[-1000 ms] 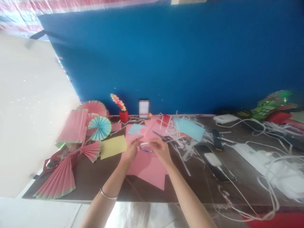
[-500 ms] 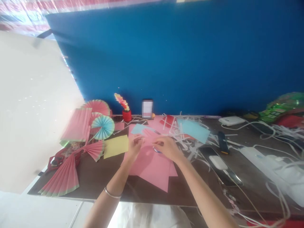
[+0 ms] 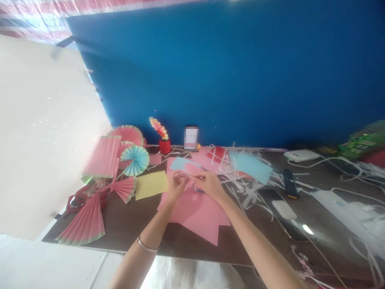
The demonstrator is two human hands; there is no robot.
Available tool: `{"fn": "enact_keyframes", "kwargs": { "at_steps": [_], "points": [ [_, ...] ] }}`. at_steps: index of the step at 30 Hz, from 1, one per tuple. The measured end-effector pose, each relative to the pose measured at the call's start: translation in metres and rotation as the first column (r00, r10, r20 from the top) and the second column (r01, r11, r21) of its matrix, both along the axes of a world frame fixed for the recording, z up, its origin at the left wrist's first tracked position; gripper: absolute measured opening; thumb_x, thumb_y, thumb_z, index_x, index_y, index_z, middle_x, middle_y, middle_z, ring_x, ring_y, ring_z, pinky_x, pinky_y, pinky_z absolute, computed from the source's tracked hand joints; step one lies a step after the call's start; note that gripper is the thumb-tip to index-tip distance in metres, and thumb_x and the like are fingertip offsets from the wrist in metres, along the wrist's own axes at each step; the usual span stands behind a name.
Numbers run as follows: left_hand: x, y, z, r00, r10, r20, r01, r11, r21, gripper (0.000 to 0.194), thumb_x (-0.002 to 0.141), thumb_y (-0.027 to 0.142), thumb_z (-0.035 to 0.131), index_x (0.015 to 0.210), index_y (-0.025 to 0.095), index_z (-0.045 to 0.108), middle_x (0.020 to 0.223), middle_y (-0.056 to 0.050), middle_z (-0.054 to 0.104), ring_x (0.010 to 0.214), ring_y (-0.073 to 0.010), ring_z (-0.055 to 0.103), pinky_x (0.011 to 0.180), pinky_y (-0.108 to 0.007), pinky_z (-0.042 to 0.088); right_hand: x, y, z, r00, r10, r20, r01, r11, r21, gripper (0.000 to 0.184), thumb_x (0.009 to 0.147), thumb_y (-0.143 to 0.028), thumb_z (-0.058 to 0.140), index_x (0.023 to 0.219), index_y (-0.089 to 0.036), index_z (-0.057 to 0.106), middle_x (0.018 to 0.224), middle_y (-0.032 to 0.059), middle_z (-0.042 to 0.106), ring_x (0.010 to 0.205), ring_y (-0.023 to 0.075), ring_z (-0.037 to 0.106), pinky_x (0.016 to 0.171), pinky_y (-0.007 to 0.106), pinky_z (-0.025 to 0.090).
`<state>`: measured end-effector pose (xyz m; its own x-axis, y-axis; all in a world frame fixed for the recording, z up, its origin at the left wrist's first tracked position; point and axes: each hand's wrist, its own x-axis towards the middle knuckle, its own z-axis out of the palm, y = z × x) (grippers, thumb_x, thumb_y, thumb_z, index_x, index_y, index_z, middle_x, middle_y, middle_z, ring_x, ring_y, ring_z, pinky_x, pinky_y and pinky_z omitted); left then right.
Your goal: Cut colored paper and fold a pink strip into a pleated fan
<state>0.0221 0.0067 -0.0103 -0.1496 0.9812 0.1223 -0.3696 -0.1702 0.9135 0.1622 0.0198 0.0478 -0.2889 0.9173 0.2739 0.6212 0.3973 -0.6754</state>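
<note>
My left hand (image 3: 176, 185) and my right hand (image 3: 209, 185) meet over a stack of pink paper sheets (image 3: 197, 212) on the dark table (image 3: 126, 224). The fingers of both are pinched together around a small pink folded paper piece (image 3: 192, 170) between them. A blue-rimmed tape roll (image 3: 198, 189) shows just under my right hand. A yellow sheet (image 3: 151, 184) lies left of my left hand. I wear a thin bangle on my left wrist.
Pleated pink paper fans (image 3: 82, 222) and a teal rosette (image 3: 134, 159) lie at the left. White paper strips (image 3: 240, 184), a light blue sheet (image 3: 252, 166), a phone (image 3: 285, 212), a power strip (image 3: 337, 200) and cables fill the right. A blue wall (image 3: 228, 72) stands behind.
Both hands shifted slightly away from me and closer together over the pink sheets; the tape roll went from between my fingers to under my right hand. The camera view drifted left.
</note>
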Motion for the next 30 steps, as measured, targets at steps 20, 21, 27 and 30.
{"fn": "enact_keyframes", "kwargs": {
  "at_steps": [20,21,27,30],
  "points": [
    [0.003,-0.004,0.002,0.997,0.040,-0.068,-0.032,0.994,0.107,0.021,0.073,0.029,0.064,0.084,0.021,0.048,0.086,-0.002,0.056,0.084,-0.0145,0.059,0.077,-0.031,0.048,-0.011,-0.013,0.008,0.984,-0.174,0.033,0.174,0.985,-0.002,0.016,0.072,-0.035,0.058,0.066,-0.024,0.067,0.068,0.0014,0.069,0.066,0.0195,0.063,0.055,0.028,0.045],
    [0.003,-0.004,0.002,0.995,0.059,-0.086,-0.047,0.990,0.132,0.019,0.074,0.028,0.063,0.083,0.020,0.048,0.086,-0.002,0.056,0.084,-0.0149,0.059,0.077,-0.032,0.048,-0.010,-0.013,0.009,0.988,-0.156,0.012,0.156,0.987,-0.022,0.015,0.072,-0.034,0.059,0.067,-0.023,0.067,0.069,0.0015,0.069,0.067,0.0197,0.063,0.057,0.028,0.046],
    [-0.009,-0.005,0.000,0.900,0.291,-0.326,-0.140,0.898,0.417,0.007,0.078,0.021,0.057,0.084,0.020,0.059,0.095,-0.007,0.064,0.101,-0.0209,0.059,0.096,-0.041,0.040,0.010,-0.018,0.015,0.993,-0.015,-0.118,0.004,0.996,-0.092,0.014,0.074,-0.031,0.057,0.072,-0.021,0.066,0.076,0.0028,0.069,0.069,0.0193,0.065,0.060,0.028,0.050],
    [-0.018,-0.010,0.004,0.758,0.413,-0.504,0.023,0.756,0.654,0.013,0.081,0.014,0.051,0.087,0.020,0.061,0.103,-0.007,0.066,0.107,-0.0191,0.057,0.103,-0.044,0.035,0.022,-0.026,0.016,0.994,-0.021,-0.107,0.008,0.993,-0.119,0.015,0.074,-0.033,0.057,0.074,-0.020,0.066,0.076,0.0032,0.069,0.067,0.0190,0.065,0.061,0.028,0.051]
  ]
}}
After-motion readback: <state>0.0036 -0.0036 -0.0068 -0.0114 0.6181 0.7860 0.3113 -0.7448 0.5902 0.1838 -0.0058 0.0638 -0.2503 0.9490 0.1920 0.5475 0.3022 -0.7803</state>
